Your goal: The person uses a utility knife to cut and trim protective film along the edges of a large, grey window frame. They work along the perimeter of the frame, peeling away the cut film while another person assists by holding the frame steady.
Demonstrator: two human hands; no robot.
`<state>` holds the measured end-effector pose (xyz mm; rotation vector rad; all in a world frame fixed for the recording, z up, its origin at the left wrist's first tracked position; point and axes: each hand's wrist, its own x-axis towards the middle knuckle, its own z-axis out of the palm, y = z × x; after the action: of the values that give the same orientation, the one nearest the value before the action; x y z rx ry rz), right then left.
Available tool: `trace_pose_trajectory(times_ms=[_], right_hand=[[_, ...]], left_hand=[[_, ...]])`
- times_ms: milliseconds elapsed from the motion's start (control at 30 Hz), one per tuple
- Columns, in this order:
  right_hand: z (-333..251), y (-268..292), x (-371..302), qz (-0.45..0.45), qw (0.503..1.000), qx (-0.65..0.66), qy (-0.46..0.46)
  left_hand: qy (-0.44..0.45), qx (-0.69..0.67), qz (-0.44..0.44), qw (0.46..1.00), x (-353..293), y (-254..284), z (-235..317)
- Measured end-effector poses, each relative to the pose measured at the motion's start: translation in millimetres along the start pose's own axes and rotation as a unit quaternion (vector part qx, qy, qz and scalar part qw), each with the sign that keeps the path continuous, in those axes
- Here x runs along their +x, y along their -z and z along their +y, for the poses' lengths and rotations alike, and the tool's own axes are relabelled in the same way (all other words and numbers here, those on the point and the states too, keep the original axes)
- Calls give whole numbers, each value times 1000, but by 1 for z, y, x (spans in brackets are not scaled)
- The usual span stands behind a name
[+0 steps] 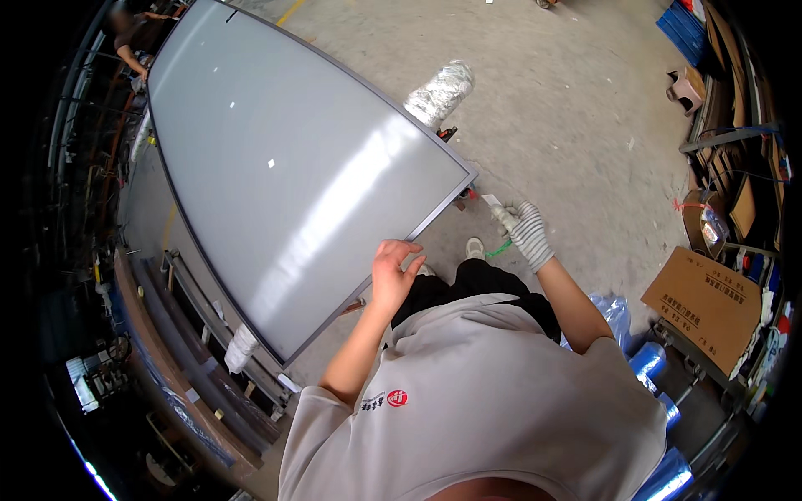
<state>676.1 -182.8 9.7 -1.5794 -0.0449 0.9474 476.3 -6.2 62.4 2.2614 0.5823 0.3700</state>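
Note:
A long grey framed panel (225,175) lies in front of me, reaching to the far left. My bare left hand (393,271) is at its near edge, fingers bent and thumb apart, with nothing visible in it. Whether the fingertips touch the frame I cannot tell. My right hand (528,235), in a white-and-grey striped glove, is off the panel's near right corner. Its fingers are closed on a small flat white piece (491,200). A green cord (499,250) shows beside this hand, above the floor. Several small white bits dot the panel.
Another person (129,42) stands at the panel's far end with a hand at its edge. A film-wrapped support (441,90) sticks out beyond the right edge. Long profiles (180,367) lie at left. At right are a cardboard box (706,305), a stool (687,90) and blue film rolls (647,359).

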Motion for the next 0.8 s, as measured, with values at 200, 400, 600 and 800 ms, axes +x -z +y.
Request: trace_pose_trajectory(times_ms=[200,400,600,800], right_hand=[[4,11,6,30,1000,6,7],[11,18,-16,92,996,8,20],[5,25,-12,116,993,27,5],[-18,35,19,47,999,17,2]], left_hand=[[-75,-21,-26,997,78,-37,2],[-115,-2,-41,993,141,-83,6],[-131,44,-96,986,159,-101,1],[-125,58,-101,985,162,-101,1]])
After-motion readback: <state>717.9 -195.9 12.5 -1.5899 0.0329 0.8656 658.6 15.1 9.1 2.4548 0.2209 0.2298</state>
